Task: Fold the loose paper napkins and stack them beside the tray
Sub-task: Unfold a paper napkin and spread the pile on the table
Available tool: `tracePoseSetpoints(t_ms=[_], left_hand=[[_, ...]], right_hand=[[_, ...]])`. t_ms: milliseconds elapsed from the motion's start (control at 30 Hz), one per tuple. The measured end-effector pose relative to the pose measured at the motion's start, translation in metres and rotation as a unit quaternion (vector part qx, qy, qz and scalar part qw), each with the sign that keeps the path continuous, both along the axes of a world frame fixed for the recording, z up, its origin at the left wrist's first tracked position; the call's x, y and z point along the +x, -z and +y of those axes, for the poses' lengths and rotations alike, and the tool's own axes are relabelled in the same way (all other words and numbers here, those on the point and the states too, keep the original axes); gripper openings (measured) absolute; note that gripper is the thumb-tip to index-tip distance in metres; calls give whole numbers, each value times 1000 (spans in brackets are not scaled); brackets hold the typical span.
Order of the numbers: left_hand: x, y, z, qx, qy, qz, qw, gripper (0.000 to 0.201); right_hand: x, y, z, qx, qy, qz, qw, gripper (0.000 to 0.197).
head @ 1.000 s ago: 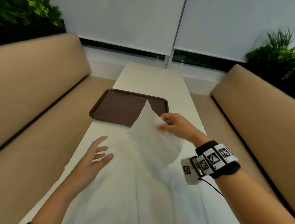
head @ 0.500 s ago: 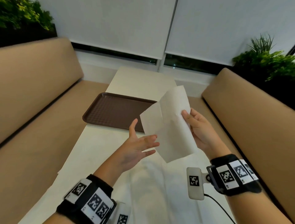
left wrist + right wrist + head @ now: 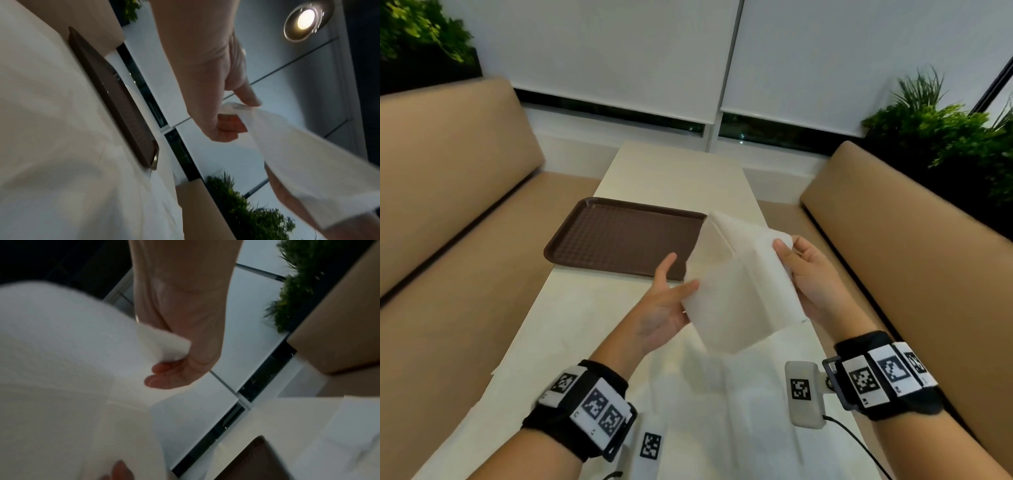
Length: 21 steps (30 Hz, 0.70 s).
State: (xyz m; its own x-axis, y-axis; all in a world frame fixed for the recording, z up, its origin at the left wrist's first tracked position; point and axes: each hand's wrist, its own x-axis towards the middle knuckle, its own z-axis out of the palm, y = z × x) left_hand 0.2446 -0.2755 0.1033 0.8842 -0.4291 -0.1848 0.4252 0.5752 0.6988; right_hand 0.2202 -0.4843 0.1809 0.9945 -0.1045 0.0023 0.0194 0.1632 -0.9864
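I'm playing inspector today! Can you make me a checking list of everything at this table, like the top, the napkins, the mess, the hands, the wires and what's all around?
Surface: pale table, long and narrow.
Job's things: one paper napkin held up in the air, partly folded; loose napkins spread flat on the near table; brown tray holds nothing; no folded stack seen.
Clutter: nothing seen.
Hands: left hand holds the napkin's left edge; right hand pinches its right edge.
Cables: black cable running from the right wrist camera.
Surroundings: tan benches on both sides, white blinds, green plants.
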Motion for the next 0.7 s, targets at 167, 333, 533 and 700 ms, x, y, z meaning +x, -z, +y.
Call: tracePoseSetpoints(t_ms=[167,333,533,700], left_hand=[[0,-25,26,128,-24,-119,984,78],[5,-44,42,261,-110,-220,934,24],[6,-54,54,393,-186,-297,850,13],[0,-62,56,469,-213,-364,777,16]], right_hand=[[-1,8,-4,-73,32,-19,997,19],[0,11,-10,-143,7,-70,987,53],[2,10,-6,-255,-13,-88,963,16],[-1,12,-7,-432,32,-109,895,7]])
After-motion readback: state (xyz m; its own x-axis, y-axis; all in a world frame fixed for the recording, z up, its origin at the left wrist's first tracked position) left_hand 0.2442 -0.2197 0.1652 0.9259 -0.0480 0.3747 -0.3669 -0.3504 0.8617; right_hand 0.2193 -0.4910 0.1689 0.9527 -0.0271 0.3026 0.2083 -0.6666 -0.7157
